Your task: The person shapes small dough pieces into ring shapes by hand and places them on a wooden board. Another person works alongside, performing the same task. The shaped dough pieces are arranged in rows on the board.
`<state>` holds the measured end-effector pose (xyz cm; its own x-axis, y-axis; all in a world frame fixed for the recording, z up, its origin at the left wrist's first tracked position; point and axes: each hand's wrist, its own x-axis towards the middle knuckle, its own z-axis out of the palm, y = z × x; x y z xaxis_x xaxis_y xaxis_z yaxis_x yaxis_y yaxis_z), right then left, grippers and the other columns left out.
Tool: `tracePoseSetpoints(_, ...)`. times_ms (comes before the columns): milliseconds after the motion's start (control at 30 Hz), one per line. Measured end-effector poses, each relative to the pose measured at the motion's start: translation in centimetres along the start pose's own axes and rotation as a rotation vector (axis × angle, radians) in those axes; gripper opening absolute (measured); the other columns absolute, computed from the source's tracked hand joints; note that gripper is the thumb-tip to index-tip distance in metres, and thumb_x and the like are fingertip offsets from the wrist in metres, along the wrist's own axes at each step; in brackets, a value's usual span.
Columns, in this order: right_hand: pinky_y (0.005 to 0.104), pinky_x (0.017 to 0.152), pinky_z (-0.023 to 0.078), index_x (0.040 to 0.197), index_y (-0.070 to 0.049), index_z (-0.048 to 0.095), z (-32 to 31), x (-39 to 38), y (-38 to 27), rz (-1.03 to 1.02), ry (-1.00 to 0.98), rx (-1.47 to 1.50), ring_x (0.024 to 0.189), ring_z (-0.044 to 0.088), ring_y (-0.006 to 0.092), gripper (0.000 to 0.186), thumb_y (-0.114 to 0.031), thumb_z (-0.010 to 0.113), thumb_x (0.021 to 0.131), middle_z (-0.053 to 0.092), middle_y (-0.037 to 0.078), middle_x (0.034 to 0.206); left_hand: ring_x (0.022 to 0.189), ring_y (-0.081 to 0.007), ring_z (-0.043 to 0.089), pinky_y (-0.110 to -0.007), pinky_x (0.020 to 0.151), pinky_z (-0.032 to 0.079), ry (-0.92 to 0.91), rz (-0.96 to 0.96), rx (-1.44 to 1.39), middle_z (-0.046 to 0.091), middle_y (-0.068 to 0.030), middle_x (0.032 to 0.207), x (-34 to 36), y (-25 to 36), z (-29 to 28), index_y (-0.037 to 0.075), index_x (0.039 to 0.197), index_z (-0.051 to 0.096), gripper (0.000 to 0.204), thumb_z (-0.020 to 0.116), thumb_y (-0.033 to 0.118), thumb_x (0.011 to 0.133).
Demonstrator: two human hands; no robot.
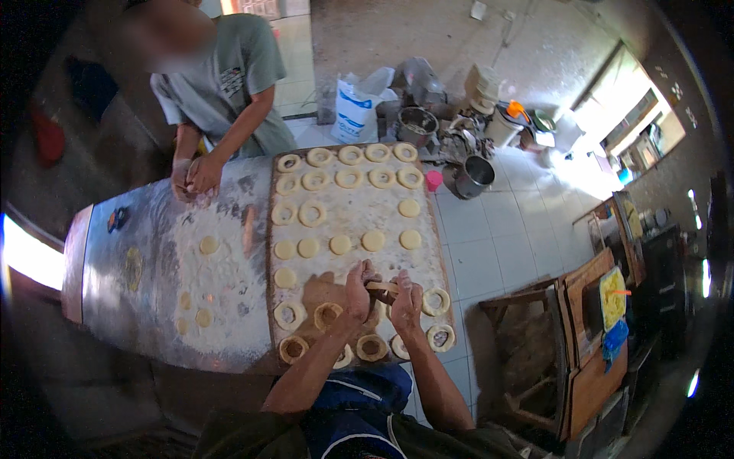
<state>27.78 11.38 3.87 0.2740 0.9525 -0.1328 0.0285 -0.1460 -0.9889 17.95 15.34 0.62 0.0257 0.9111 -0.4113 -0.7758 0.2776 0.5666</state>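
Note:
Over the near part of a floured wooden board (344, 218), my left hand (357, 292) and my right hand (405, 303) grip a piece of dough (382, 288) between them. The dough is seen edge-on, so its full shape cannot be made out. Beneath and around my hands lie dough rings, among them one by my right hand (435, 301) and one left of my wrists (289, 315). Uncut dough rounds (373, 241) rest just beyond my hands. More rings (349, 156) stand in rows along the board's far edge.
Left of the board, a metal tabletop (153, 252) carries flour, a dough round (209, 245), small dough pieces and a rolling pin (248, 228). A co-worker (229, 84) stands across it, hands together. Pots (474, 176) and a white sack (356, 111) are on the floor; wooden furniture (566, 336) stands right.

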Motion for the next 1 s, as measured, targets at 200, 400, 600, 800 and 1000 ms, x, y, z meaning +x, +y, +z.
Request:
tracePoseSetpoints(200,0.0418,0.059,0.041,0.075,0.006,0.057,-4.8,0.3,-2.4,-0.188,-0.032,-0.370,0.058,0.048,0.0282,0.060,-0.042,0.035,0.104,0.052,0.015,0.061,0.070,-0.0183,0.058,-0.036,0.061,0.046,-0.337,0.514,0.782,0.064,-0.0091,0.087,1.8,-3.5,0.0,0.005,0.096,0.059,0.031,0.049,0.033,0.100)
tracePoseSetpoints(400,0.0382,0.066,0.045,0.086,0.004,0.064,-9.0,2.6,6.0,-0.235,0.086,-0.131,0.067,0.055,0.0264,0.043,-0.031,0.043,0.100,0.061,0.015,0.075,0.081,-0.0301,0.059,-0.041,0.075,0.047,-0.401,0.479,1.239,0.063,-0.0183,0.092,1.4,-5.8,3.4,-0.001,0.106,0.059,0.032,0.048,0.028,0.100)
tracePoseSetpoints(600,0.0361,0.071,0.051,0.103,0.003,0.063,-11.9,4.4,-1.8,-0.061,0.009,-0.210,0.080,0.062,0.0178,0.030,-0.020,0.068,0.085,0.066,0.012,0.082,0.094,-0.0433,0.060,-0.051,0.083,0.045,-0.076,0.345,1.334,0.063,-0.0238,0.090,2.0,-5.6,10.5,-0.001,0.114,0.059,0.035,0.045,0.028,0.100)
tracePoseSetpoints(800,0.0470,0.080,0.049,0.129,0.002,0.050,-15.1,3.2,1.6,-0.097,0.242,-0.797,0.094,0.060,0.0364,0.052,-0.019,0.070,0.085,0.063,0.021,0.099,0.102,-0.0382,0.059,-0.048,0.090,0.046,-0.306,0.534,1.789,0.065,-0.0226,0.101,2.2,-3.4,9.0,0.003,0.111,0.061,0.035,0.066,0.027,0.086)
tracePoseSetpoints(1000,0.0454,0.077,0.050,0.123,0.002,0.057,-13.9,3.0,0.5,-0.351,0.164,-0.761,0.086,0.059,0.0344,0.041,-0.015,0.067,0.087,0.060,0.018,0.095,0.096,-0.0359,0.062,-0.047,0.092,0.046,-0.195,0.709,1.776,0.068,-0.0157,0.097,2.6,-5.0,7.7,0.007,0.103,0.067,0.035,0.070,0.034,0.081)
